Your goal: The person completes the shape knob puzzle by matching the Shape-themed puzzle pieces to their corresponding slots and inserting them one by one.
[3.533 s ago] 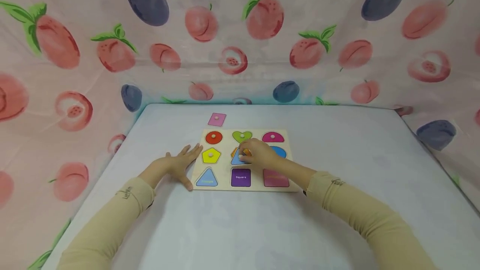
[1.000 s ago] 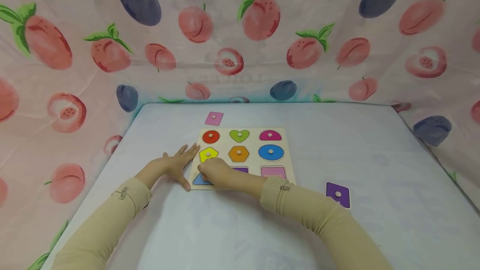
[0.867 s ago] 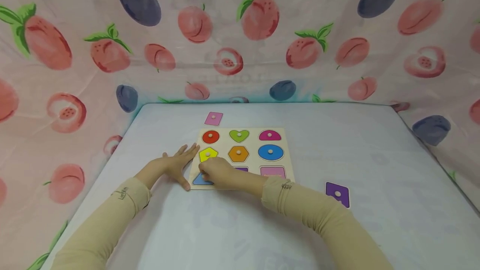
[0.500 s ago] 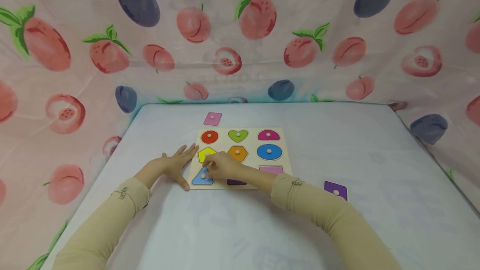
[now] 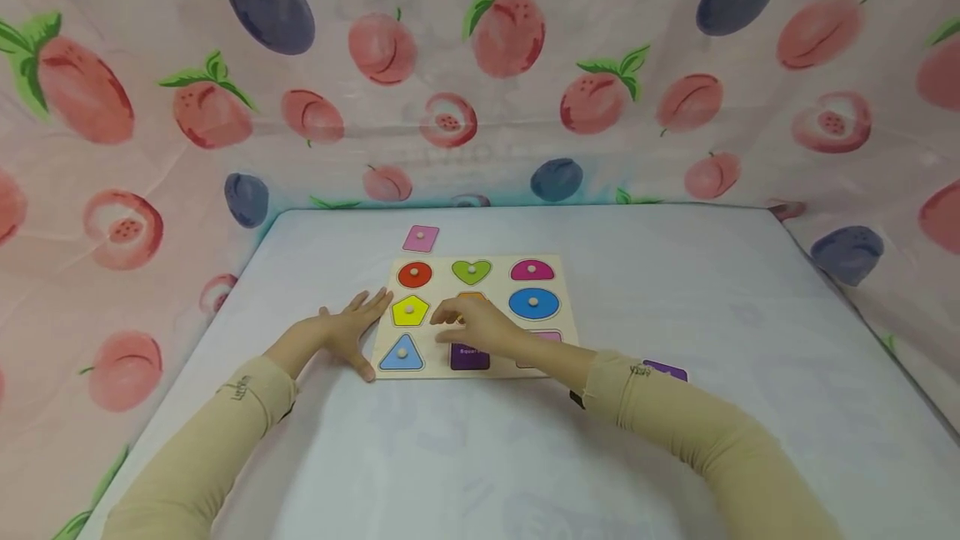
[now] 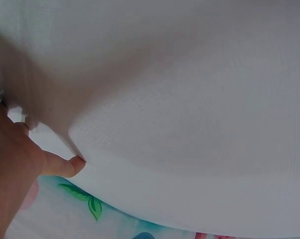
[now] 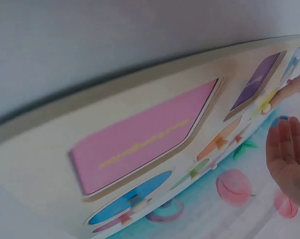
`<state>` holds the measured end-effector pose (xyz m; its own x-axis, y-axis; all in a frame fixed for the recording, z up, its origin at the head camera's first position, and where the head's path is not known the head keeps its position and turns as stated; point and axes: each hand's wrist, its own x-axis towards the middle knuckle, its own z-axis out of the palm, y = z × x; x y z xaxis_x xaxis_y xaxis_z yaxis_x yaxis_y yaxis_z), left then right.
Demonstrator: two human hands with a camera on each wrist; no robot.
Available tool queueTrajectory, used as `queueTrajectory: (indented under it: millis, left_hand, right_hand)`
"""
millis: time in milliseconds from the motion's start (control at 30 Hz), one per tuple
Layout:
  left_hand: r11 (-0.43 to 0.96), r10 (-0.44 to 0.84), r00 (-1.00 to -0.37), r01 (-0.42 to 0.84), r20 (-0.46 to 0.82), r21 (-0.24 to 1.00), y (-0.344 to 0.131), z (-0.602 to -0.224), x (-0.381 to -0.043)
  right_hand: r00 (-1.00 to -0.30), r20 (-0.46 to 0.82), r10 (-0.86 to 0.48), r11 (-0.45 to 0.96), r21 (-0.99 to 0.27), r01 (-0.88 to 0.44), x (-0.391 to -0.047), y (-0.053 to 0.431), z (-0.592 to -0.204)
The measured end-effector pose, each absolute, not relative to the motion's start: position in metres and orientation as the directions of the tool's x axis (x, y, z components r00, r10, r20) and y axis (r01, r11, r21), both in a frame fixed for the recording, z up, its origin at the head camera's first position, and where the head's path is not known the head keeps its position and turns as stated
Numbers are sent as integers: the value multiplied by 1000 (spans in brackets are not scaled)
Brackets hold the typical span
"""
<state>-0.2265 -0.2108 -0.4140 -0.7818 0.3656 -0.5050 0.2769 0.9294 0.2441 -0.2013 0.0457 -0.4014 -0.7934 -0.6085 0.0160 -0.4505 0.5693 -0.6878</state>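
Note:
A pale wooden knob-puzzle board [image 5: 437, 342] lies on the table. My left hand [image 5: 345, 335] rests spread at its left edge, fingertips touching it; the left wrist view shows only part of this hand [image 6: 15, 162]. My right hand [image 5: 486, 327] hovers over the board's middle, fingers loosely bent and apart, holding nothing. Below it is the bare purple "Square" recess [image 5: 470, 359]; it partly hides the orange hexagon [image 5: 472, 296]. The blue triangle piece [image 5: 392, 363] sits in the bottom left recess. In the right wrist view the pink rectangle recess [image 7: 145, 139] holds no piece.
A pink rectangle piece [image 5: 428, 240] lies behind the board. The purple square piece [image 5: 670, 371] lies to the right, partly hidden by my right sleeve. Red circle [image 5: 408, 280], green heart, magenta half circle, yellow pentagon and blue oval [image 5: 517, 304] pieces sit in their recesses.
Earlier my right hand held the blue triangle above the board's middle. It then set the triangle in the bottom left recess, let go and moved right. My left hand has stayed at the board's edge.

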Motion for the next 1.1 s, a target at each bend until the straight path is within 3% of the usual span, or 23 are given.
queueTrajectory:
  millis: [333, 700, 1100]
  left_hand:
    - [928, 369, -776, 280, -512, 246, -210, -412, -227]
    - [919, 391, -746, 290, -539, 266, -206, -406, -225]
    - [915, 400, -726, 281, -559, 289, -205, -402, -226]
  right_hand:
    - [-838, 38, -545, 588, -695, -414, -196, 83, -394]
    - [-808, 141, -573, 571, -638, -517, -186, 135, -383]
    - [-858, 135, -496, 622, -634, -459, -176, 183, -377]
